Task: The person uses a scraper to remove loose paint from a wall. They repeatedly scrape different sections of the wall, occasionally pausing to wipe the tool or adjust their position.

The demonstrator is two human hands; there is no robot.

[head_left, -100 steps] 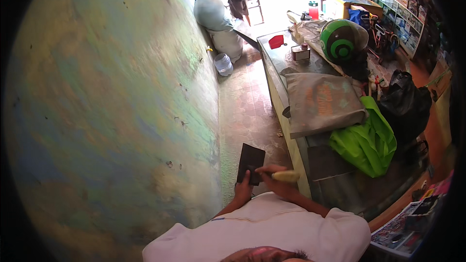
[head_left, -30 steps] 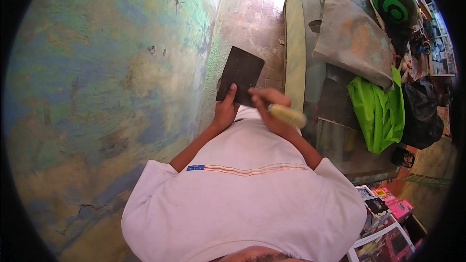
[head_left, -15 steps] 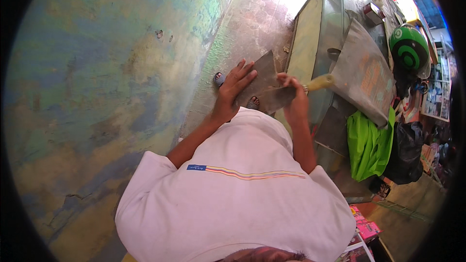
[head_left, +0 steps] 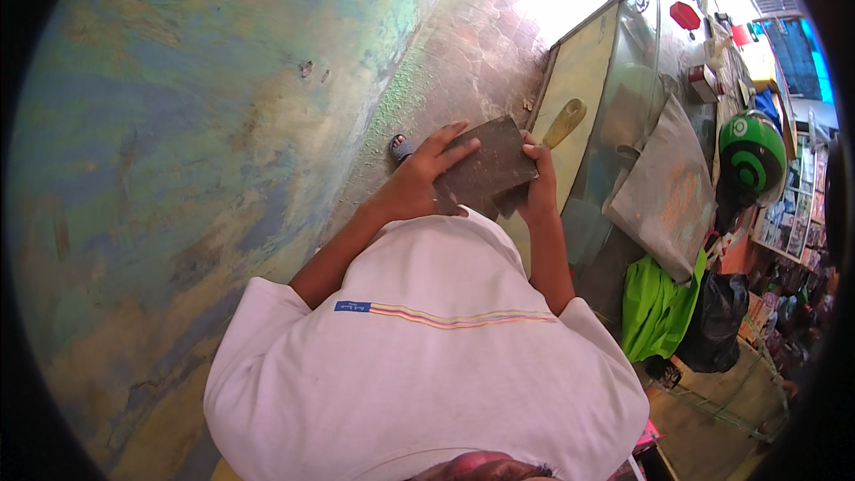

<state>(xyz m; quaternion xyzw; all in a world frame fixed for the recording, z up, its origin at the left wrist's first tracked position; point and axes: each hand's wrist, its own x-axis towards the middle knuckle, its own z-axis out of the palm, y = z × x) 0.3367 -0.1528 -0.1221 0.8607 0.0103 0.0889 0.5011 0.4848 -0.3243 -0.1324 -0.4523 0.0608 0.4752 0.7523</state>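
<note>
In front of my chest, my left hand (head_left: 427, 169) grips the left side of a stiff dark brown sheet (head_left: 490, 160) with pale specks, its fingers lying over the face. It looks like sandpaper or a thin plate; I cannot tell which. My right hand (head_left: 539, 180) is closed at the sheet's right edge and holds a putty knife, whose yellowish handle (head_left: 565, 122) sticks up beyond the fingers. A dark corner below the sheet, beside the right palm, seems to be the knife's blade (head_left: 511, 201); the rest of it is hidden.
A wall (head_left: 205, 169) with patchy green, blue and ochre paint rises at left. On the right stands a glass-sided case (head_left: 614, 89) with a grey sheet (head_left: 668, 187) over it. Beyond are a green helmet (head_left: 753, 156), a bright green bag (head_left: 659, 303) and a black bag (head_left: 715, 321).
The brown sheet has turned, and its face now shows more fully. The putty knife's handle has swung from pointing right to pointing up and away, while its blade has slipped mostly behind the sheet.
</note>
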